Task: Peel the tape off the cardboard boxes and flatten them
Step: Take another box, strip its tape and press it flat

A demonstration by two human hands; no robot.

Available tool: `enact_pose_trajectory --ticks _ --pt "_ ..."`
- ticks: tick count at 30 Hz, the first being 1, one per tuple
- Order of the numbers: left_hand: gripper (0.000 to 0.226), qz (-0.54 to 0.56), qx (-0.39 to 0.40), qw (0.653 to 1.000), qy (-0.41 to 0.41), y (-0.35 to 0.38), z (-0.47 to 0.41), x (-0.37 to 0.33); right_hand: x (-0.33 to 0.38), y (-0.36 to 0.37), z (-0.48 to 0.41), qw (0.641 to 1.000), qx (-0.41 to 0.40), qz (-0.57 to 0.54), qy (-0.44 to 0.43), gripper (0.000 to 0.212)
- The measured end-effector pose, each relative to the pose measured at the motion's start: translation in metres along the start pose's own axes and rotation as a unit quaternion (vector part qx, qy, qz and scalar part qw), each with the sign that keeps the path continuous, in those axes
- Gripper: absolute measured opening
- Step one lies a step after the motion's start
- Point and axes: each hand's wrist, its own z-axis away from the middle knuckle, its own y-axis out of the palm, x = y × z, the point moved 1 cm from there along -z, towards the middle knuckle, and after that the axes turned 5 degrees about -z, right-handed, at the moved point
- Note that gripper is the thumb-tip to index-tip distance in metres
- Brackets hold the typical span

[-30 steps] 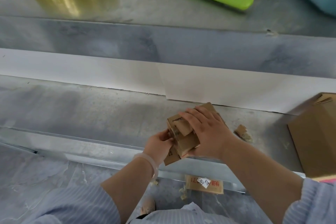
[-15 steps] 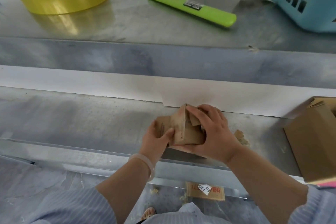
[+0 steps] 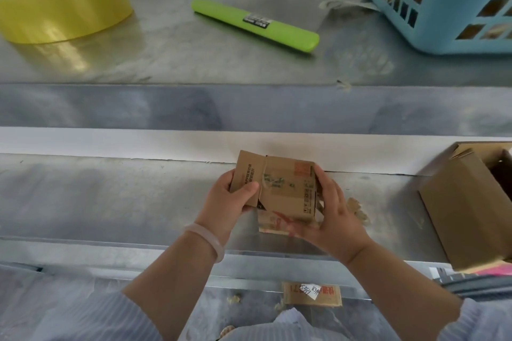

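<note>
Cardboard box (image 3: 285, 188), small and partly collapsed, sits between my hands just above the lower metal shelf (image 3: 110, 196): my left hand (image 3: 231, 202) pinches its left flap, thumb on top, and my right hand (image 3: 332, 216) cups its right end and underside. Farther right a bigger box (image 3: 465, 207) lies tipped on the same shelf. On the upper shelf sit a yellow tape roll (image 3: 63, 5), a green cutter (image 3: 255, 25) and a blue basket (image 3: 448, 3).

two cardboard boxes (image 3: 282, 188) (image 3: 468, 205), one tape roll (image 3: 63, 3), one basket (image 3: 443, 3).
</note>
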Motion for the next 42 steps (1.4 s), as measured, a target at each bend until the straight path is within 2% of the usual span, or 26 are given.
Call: enact_pose_trajectory --ticks 3,7,8,11,18,24,34,39,42 --pt "0.018 -0.017 -0.016 1.000 0.010 0.007 -0.002 -0.001 0.011 -0.014 -0.006 0.997 -0.010 0.063 0.038 0.094" --pt "0.021 -0.015 -0.027 0.999 0.024 0.019 -0.002 -0.007 0.047 -0.025 -0.025 0.988 -0.098 0.110 -0.054 0.051" --pt "0.021 -0.017 -0.030 0.999 0.026 0.022 -0.001 -0.007 0.054 -0.024 -0.030 0.989 -0.085 0.107 -0.052 0.045" --pt "0.024 -0.015 -0.031 0.999 0.029 0.027 0.001 -0.008 0.067 -0.019 -0.040 0.995 -0.013 0.097 0.027 0.040" --pt "0.022 0.007 -0.037 0.999 0.031 0.026 0.005 -0.009 0.082 -0.019 -0.049 0.992 0.018 0.073 0.097 0.011" --pt "0.021 0.004 -0.039 0.999 0.036 0.025 0.007 -0.008 0.088 -0.010 -0.051 0.989 0.033 0.115 0.084 0.011" --pt "0.018 -0.040 -0.098 0.994 0.016 0.026 0.010 -0.008 0.083 -0.011 -0.051 0.989 0.021 0.007 0.148 0.016" --pt "0.019 -0.030 -0.113 0.993 0.003 0.024 0.011 -0.009 0.076 -0.017 -0.049 0.982 -0.041 -0.053 0.176 0.017" --pt "0.018 -0.066 -0.117 0.991 0.010 0.023 0.010 -0.007 0.070 -0.018 -0.045 0.973 -0.084 -0.095 0.193 0.015"
